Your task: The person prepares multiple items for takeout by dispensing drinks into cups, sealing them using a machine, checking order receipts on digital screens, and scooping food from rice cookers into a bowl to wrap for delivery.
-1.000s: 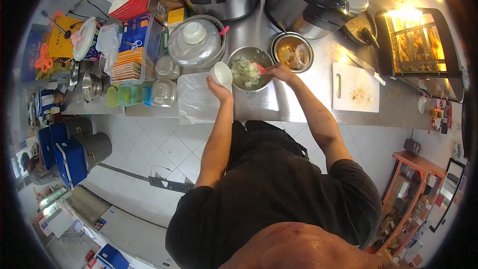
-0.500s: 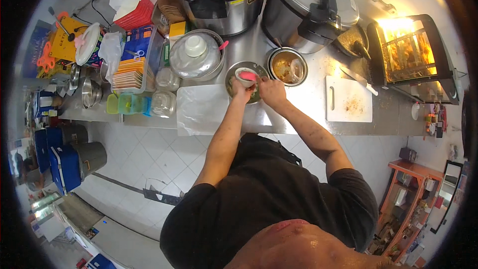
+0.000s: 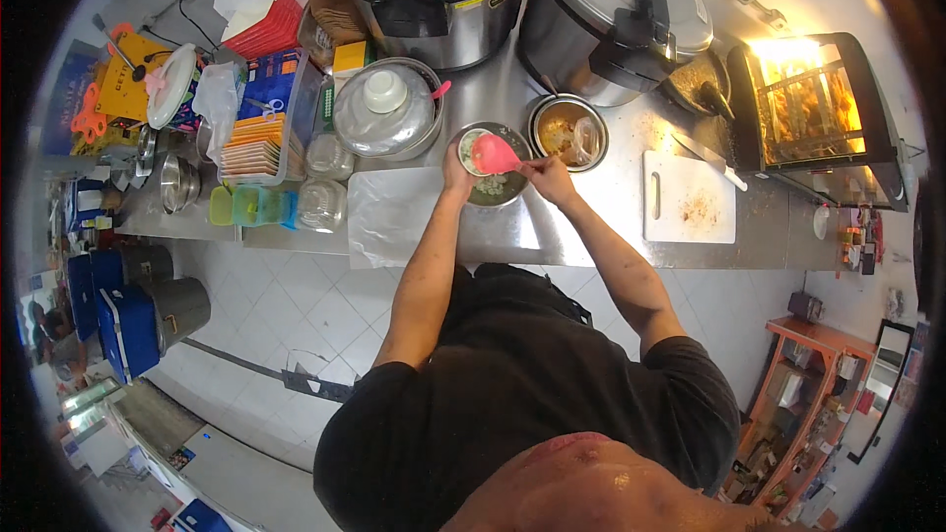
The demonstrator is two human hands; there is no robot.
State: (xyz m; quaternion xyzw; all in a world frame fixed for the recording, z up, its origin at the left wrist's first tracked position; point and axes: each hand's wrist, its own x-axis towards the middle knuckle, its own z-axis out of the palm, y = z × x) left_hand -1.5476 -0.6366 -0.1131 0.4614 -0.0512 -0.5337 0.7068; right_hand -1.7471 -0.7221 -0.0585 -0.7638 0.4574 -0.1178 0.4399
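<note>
Over the metal bowl (image 3: 514,192) on the counter, my left hand (image 3: 456,173) grips a small pale bowl (image 3: 466,145) by its near left side. Whitish-green food shows inside the small bowl. My right hand (image 3: 548,178) is closed on the handle of a pink serving spoon (image 3: 496,154). The spoon's broad rounded head lies across the small bowl's right side and hides part of its contents. Pale bits of food (image 3: 490,187) are visible in the metal bowl below.
A metal pot of reddish-brown food (image 3: 562,130) stands close on the right. Farther right are a white cutting board (image 3: 690,202), a knife (image 3: 711,160) and a lit glass display warmer (image 3: 808,103). Two large cookers (image 3: 434,10) are behind; a lidded pot (image 3: 384,118) stands left.
The small bowl has shifted slightly left and now shows its contents. My right hand has moved right and down, away from my left, and the pink spoon's head now faces up, fully visible.
</note>
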